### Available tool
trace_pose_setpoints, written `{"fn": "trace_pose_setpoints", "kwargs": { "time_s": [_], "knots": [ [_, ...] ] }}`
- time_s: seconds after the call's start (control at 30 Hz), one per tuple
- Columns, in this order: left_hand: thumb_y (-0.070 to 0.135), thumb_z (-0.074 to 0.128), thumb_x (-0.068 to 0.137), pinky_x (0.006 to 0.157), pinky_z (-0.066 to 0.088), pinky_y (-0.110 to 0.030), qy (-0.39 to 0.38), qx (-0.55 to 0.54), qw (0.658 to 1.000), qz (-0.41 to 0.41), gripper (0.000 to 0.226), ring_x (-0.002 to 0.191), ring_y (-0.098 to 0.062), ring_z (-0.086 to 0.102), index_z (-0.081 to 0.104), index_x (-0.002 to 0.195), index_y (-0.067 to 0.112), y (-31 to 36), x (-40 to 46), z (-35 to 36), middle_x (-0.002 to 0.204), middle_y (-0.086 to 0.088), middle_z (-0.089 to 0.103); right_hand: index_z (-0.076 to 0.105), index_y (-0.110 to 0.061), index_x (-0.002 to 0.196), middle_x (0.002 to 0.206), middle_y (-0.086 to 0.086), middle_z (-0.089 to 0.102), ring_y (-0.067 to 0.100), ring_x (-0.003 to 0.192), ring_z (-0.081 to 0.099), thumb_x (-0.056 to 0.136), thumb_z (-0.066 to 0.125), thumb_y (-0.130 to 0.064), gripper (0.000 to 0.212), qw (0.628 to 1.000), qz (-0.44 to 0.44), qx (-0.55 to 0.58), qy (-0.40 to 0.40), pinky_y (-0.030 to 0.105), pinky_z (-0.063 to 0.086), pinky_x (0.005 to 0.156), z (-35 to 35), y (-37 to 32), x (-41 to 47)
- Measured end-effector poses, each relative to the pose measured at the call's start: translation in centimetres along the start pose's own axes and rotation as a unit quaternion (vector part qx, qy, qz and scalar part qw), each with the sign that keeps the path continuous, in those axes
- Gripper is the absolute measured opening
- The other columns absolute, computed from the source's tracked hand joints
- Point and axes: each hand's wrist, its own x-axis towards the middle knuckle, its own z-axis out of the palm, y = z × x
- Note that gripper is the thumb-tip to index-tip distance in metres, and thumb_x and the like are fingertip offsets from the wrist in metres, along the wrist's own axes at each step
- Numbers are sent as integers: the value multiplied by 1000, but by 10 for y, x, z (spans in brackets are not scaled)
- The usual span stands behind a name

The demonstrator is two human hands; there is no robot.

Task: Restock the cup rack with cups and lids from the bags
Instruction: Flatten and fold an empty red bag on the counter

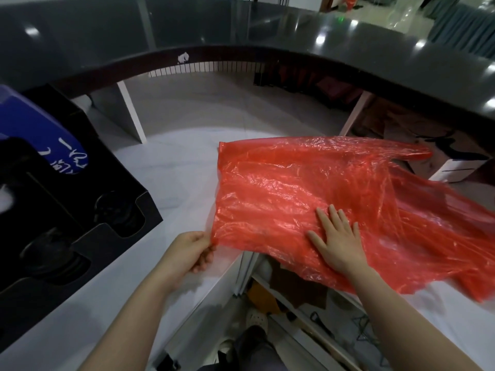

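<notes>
- The red plastic bag (pixel 308 188) lies flat and looks empty on the white bench (pixel 174 170), at about 3 o'clock from the black cup rack (pixel 80 210).
- The left hand (pixel 187 253) pinches the bag's near left corner.
- The right hand (pixel 336 236) presses on it, fingers spread flat.
- Likely step: flattening the emptied bag; hold the corner taut and sweep air toward the handles at 2 o'clock.
</notes>
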Motion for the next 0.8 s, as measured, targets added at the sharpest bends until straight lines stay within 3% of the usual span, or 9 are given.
{"fn": "trace_pose_setpoints", "kwargs": {
  "time_s": [0.13,0.37,0.47,0.57,0.67,0.8],
  "knots": [
    [21,56,94,38,31,-19,25,-41,998,40,38,41,-11,45,53,57,19,-6,-5,3,51,-1,51,-7,-44,148,160,-5,-9,16,146,-11,76,-2,-84,83,1000,0,1,1,47,-8,116,0,0,0],
    [18,56,91,48,41,-25,238,93,960,115,33,40,-9,45,50,59,11,-15,-15,15,43,0,52,-3,-38,150,161,-1,-9,20,147,-9,78,6,-82,86,998,63,22,-9,54,-2,116,-5,-4,7],
    [16,56,90,45,38,-25,287,82,950,92,31,38,-11,43,52,61,9,-18,-14,9,41,1,51,-7,-41,149,160,-4,-14,18,147,-11,79,14,-82,84,999,-4,10,-40,51,-4,116,-13,6,11],
    [17,57,90,37,35,-22,270,58,959,70,29,39,-12,47,54,63,8,-22,-17,10,42,0,53,-8,-43,148,160,-6,-14,16,147,-10,80,25,-81,85,995,-51,-4,-83,48,-1,118,-26,25,10],
    [13,58,90,35,37,-20,263,43,961,76,29,39,-8,49,55,61,10,-28,-21,20,45,0,56,6,-36,151,161,-1,-2,22,148,-2,84,37,-74,83,994,-46,-30,-96,47,7,118,-42,30,7],
    [11,58,88,47,40,-24,273,19,960,65,17,44,-11,51,63,72,13,-36,-18,23,50,3,58,47,-18,138,148,10,40,29,140,29,92,53,-47,55,988,-137,8,74,42,21,115,-68,-7,4]
  ]
}}
